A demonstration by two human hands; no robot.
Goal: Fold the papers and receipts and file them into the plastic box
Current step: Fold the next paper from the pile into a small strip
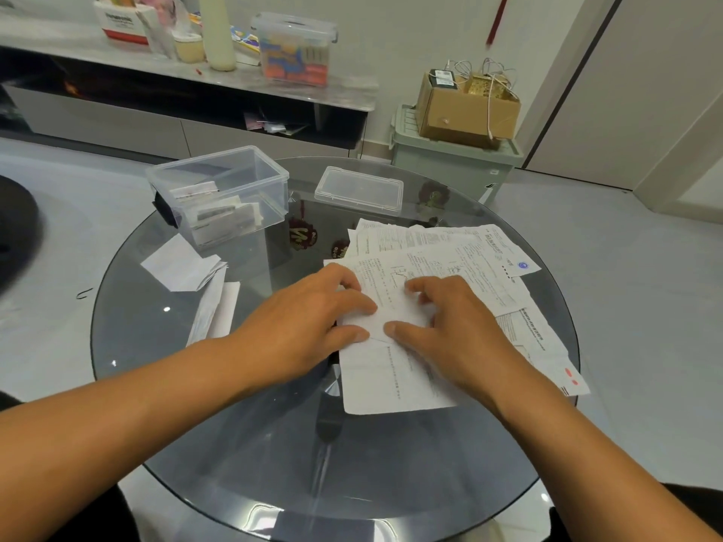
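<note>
White paper (385, 307) lies flat on the glass table (242, 444) under my left hand (313, 311) and right hand (450, 326), both pressing it, thumbs nearly touching, the plastic box (219, 193) far-left, nearer my left.

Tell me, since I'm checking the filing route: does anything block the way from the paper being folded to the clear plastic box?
Nothing visible does. The white printed paper lies under both hands; the open clear plastic box sits far-left, with bare dark glass table between. Its lid lies aside.
</note>
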